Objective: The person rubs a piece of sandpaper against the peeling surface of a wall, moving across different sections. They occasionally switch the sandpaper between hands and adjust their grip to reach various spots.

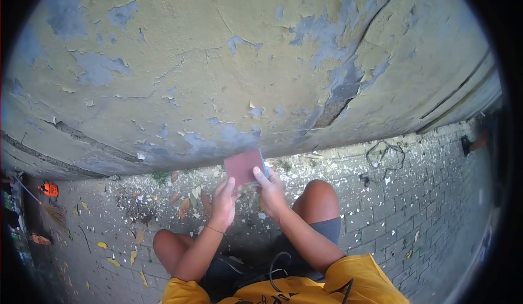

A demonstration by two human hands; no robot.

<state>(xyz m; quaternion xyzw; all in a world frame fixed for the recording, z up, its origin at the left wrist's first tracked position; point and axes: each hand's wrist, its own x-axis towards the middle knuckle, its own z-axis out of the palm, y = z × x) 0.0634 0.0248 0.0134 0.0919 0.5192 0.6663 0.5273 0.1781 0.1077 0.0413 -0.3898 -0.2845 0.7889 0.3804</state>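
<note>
A flat, reddish-brown rectangular sheet of sandpaper (242,166), with blue showing along its right edge, is held up before the lower wall. My right hand (271,191) grips its lower right part, thumb on the front and the other fingers behind. At the lower left corner is my left hand (224,201), its thumb pointing up at the edge and its fingers curled; how firmly it holds the sheet is hard to see. Close beyond the hands rises the wall (196,80), its cream paint cracked and peeling to show bluish-grey patches.
Paint flakes and dry leaves litter the paved ground (376,211). A dark loop of cable (385,157) lies right, near the wall base. At left are a broom (54,212), an orange object (49,189) and a brick piece (41,239). Someone's foot (467,145) shows far right.
</note>
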